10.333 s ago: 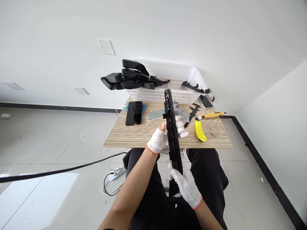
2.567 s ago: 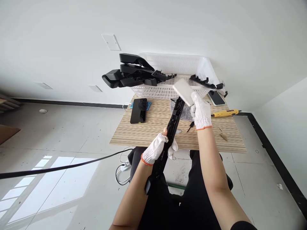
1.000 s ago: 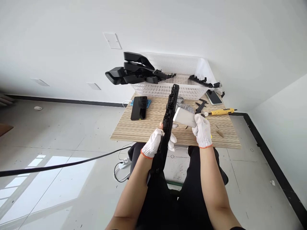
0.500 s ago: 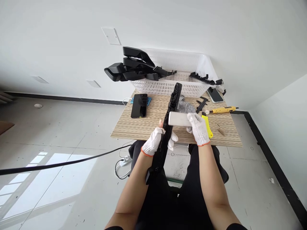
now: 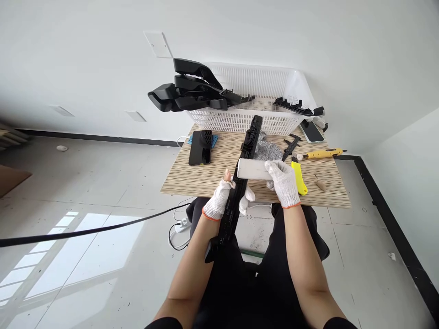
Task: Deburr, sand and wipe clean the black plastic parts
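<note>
My left hand (image 5: pixel 219 197), in a white knit glove with the thumb tip bare, is wrapped round a long black plastic part (image 5: pixel 253 135). The part slants from my lap up over the table's front edge, and the glove's fingers show on its right side. In my right hand (image 5: pixel 281 180), also gloved, is a pale grey-white flat block (image 5: pixel 253 169), gripped at its right end. The block's left end lies over or against the middle of the black part; whether they press together I cannot tell.
Black moulded parts (image 5: pixel 195 89) hang over the left rim of a white basket (image 5: pixel 219 121). On the wooden table (image 5: pixel 181 180) are a black phone (image 5: pixel 200 148), a grey cloth (image 5: pixel 269 150), calipers (image 5: pixel 291 148), a yellow-handled cutter (image 5: pixel 299 179), a yellow pen-shaped tool (image 5: pixel 322 154) and a second phone (image 5: pixel 312 132).
The block has shifted slightly left across the black part. My left hand keeps its hold. The whole view has tilted a little.
</note>
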### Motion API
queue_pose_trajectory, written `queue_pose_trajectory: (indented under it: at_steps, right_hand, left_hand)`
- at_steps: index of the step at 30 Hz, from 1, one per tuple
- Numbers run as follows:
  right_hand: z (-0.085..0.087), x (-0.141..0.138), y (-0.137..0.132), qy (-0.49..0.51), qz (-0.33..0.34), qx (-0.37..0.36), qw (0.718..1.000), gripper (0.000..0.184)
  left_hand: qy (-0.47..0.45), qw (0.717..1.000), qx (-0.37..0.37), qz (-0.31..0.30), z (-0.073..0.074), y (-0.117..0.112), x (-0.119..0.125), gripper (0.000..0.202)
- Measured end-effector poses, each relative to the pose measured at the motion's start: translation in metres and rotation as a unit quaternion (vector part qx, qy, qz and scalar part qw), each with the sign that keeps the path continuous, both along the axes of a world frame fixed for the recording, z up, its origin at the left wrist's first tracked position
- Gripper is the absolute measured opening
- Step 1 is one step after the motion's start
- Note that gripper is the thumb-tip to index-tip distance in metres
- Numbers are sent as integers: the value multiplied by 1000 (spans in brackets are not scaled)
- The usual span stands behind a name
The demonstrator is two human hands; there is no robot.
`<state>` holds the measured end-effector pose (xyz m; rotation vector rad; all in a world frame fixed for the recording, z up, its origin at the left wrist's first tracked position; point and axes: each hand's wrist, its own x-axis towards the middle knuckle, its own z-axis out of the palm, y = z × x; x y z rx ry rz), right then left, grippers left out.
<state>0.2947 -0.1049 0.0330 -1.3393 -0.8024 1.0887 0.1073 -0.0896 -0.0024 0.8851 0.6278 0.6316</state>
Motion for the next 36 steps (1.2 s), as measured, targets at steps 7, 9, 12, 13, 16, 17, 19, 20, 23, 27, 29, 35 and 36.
queue_pose_trajectory:
  at_steps: [7,9,12,13,16,17,19,20,23,27,29,35,36]
  right_hand:
    - [1,-1,0,-4,4,-4,1000,37]
    - [1,-1,0,-10,2,-5,1000,36]
    - [1,-1,0,-12,2,-6,1000,37]
    - [1,-1,0,-11,2,-5,1000,37]
    - [0,-1,0,-3,3,-5,1000,38]
    - [0,-1,0,0,3,-4,1000,37]
    - [0,-1,0,4,5,-2,1000,35]
    - [0,-1,0,5,6,-1,1000,35]
    - [1,-1,0,5,5,-3,1000,34]
    - [1,-1,0,1,5,-7,1000,34]
    - [1,-1,0,-1,6,-7,1000,35]
    - [2,-1,0,-5,6,-8,1000,37]
    - [2,-1,0,-5,7,-9,1000,37]
  left_hand:
    - [-10,1000,-10,-2,5,-1,1,105]
    - [-7,1000,-15,4,4,0,2,103]
    - [-6,1000,-25,5,5,0,2,100]
    - [-8,1000,-29,3,6,0,1,98]
    - [-7,999,-35,-2,10,-1,1,95]
    - [-5,999,-36,0,11,-2,2,94]
    - [-2,999,-35,2,14,-3,2,92]
    - [-2,999,-35,5,14,-3,2,91]
    - [-1,999,-36,21,13,-3,3,86]
    - [-7,999,-35,30,11,-3,3,80]
    - [-17,999,-27,38,10,-3,3,75]
    - [-32,999,-15,31,13,-5,1,62]
    - [-26,999,-21,24,14,-5,1,63]
